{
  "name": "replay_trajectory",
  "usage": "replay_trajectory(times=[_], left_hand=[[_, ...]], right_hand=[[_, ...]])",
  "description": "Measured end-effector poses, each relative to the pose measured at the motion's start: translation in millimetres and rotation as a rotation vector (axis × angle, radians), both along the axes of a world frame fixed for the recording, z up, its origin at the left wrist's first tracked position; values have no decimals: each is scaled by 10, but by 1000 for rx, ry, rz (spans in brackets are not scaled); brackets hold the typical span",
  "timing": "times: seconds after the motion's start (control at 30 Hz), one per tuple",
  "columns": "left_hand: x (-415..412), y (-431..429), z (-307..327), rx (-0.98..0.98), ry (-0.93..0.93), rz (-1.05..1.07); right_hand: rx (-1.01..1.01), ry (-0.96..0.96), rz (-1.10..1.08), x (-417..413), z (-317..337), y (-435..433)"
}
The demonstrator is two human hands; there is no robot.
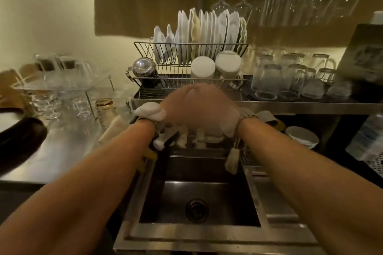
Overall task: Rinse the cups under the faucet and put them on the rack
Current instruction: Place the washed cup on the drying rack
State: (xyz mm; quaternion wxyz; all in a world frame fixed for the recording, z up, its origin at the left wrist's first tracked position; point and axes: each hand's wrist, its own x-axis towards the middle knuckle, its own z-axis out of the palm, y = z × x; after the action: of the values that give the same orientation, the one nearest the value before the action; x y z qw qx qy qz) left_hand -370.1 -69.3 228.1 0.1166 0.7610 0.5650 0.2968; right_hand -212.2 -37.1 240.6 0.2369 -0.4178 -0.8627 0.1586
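Note:
My left hand [178, 105] and my right hand [217, 114], both in thin pale gloves, meet over the back edge of the sink [255, 203]. They close together around a white cup [213, 135], of which only the lower part shows beneath my palms. My fingers are hidden, and the faucet is hidden behind my hands. Straight behind stands the wire rack [186, 82]. It carries two upturned white cups [202, 67] [228, 64], a row of white plates [207, 33] and a shiny steel pot [143, 67].
Upturned glasses [290, 80] fill the steel shelf to the right, and stemmed glasses [290, 0] hang overhead. A clear tray with glassware [62, 83] stands on the left counter beside a dark rounded object [20, 138]. A white bowl [302, 137] sits right of the sink, and a pale brush [232, 161] hangs at its rim.

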Motion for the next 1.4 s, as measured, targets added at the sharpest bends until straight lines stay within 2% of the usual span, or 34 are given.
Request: replay_trajectory(times=[0.1,0.47,0.8,0.93,1.2,1.27,1.33,1.4], left_hand=[[-104,-74,163,67,-37,28],[-584,162,1169,293,-14,47],[-899,581,988,322,-46,49],[-1009,679,900,246,-10,58],[-1089,776,831,209,228,137],[-1155,838,764,119,260,262],[-1296,864,629,-69,186,396],[-1395,869,412,-199,92,360]], right_hand=[[37,17,75,-92,177,-29],[322,63,11,-600,1149,169],[359,-19,-41,-957,1053,496],[361,-60,-85,-1070,946,574],[292,-57,-86,-1128,759,706],[279,-86,-108,-1145,754,737],[248,-110,-118,-1185,747,789],[226,-127,-123,-1204,711,837]])
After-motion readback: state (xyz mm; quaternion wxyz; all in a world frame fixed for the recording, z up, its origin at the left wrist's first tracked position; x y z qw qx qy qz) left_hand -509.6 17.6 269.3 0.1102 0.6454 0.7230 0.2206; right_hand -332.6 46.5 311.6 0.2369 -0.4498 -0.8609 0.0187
